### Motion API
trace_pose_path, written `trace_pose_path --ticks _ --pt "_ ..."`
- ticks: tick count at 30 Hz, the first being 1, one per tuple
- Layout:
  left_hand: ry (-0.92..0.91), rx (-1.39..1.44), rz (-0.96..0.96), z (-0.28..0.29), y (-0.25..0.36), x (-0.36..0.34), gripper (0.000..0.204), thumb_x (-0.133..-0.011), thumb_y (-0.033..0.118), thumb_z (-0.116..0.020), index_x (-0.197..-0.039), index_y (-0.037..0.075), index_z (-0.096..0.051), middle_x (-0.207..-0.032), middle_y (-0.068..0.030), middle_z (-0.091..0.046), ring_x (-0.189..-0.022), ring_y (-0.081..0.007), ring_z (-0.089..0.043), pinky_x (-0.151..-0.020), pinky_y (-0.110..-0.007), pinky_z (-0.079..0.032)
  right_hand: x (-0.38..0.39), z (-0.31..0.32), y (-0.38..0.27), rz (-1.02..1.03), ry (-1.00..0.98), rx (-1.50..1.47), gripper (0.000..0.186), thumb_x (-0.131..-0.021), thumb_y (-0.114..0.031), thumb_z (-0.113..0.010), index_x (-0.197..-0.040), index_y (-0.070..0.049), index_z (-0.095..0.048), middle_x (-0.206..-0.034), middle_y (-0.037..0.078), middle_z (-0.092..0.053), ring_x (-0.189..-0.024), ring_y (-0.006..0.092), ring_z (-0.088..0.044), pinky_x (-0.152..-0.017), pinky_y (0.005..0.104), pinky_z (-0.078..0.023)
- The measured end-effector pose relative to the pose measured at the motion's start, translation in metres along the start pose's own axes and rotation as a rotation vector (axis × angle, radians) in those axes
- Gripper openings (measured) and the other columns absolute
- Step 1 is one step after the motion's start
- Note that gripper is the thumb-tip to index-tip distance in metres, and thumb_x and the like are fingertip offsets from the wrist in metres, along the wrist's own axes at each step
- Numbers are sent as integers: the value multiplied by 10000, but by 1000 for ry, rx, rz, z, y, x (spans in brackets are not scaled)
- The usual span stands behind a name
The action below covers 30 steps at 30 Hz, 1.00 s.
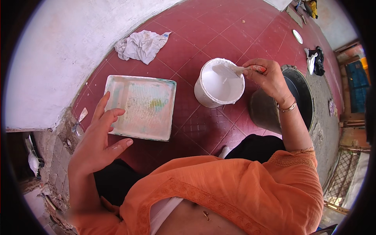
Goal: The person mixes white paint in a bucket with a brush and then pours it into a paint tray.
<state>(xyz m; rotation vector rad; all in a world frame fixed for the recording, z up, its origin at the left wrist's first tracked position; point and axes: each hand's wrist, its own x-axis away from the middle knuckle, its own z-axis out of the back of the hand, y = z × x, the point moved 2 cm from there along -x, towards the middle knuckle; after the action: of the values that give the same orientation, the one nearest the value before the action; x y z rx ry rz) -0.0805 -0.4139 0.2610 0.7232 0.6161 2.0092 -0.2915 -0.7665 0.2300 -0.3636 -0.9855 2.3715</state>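
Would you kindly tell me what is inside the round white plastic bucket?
The bucket holds white, paint-like material; a white-smeared, red-handled tool in the right hand reaches over its rim. The bottom is covered and cannot be seen.

A room under painting work; whether it is a home cannot be told. A paint-smeared tray (156, 127) lies beside the left fingers (102, 106), a white tub (203, 93) just left of the right fingers (256, 62); red floor tiles (203, 31) stretch beyond both, with crumbling masonry (58, 156) left of the left ones.
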Motion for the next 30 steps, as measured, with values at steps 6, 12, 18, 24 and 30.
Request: trace_pose_path --ticks 6,12,18,24,30 --pt "-14 10 14 -1 2 -4 585 -705 103 -700 -1230 51 -448 -1481 -189 -120 -1158 -325 -466 -898 -409 -426 -5 -10 -3 80 -8 70 181 -758 -98 -654 -911 0 -654 -784 142 -657 -720 217 -635 -699 309 -487" --pt "-16 28 25 0 -3 -4 588 -693 23 -683 -1231 46 -447 -1486 -174 -111 -1154 -293 -461 -898 -389 -423 -8 -17 -10 71 -58 92 171 -767 -113 -652 -899 -5 -657 -789 147 -657 -721 243 -638 -697 317 -490" --pt "2 7 13 1 -9 -3 579 -717 178 -705 -1221 49 -450 -1474 -204 -129 -1101 -353 -512 -880 -418 -436 -10 -18 -13 108 -45 147 174 -769 -128 -647 -891 -5 -659 -796 157 -656 -728 280 -640 -699 335 -494" --pt "15 0 -3 2 -8 -2 574 -716 164 -703 -1220 52 -452 -1469 -197 -149 -1106 -349 -509 -880 -416 -435 -12 -20 -13 114 -40 195 186 -756 -156 -655 -879 -18 -664 -773 164 -647 -713 297 -633 -688 343 -491" --pt "25 70 -15 -4 1 -12 509 -752 114 -679 -1208 48 -461 -1413 -167 -271 -1114 -294 -501 -877 -379 -439 -17 -26 1 73 -67 303 228 -761 -241 -640 -825 -23 -654 -720 157 -626 -680 326 -604 -660 395 -475"
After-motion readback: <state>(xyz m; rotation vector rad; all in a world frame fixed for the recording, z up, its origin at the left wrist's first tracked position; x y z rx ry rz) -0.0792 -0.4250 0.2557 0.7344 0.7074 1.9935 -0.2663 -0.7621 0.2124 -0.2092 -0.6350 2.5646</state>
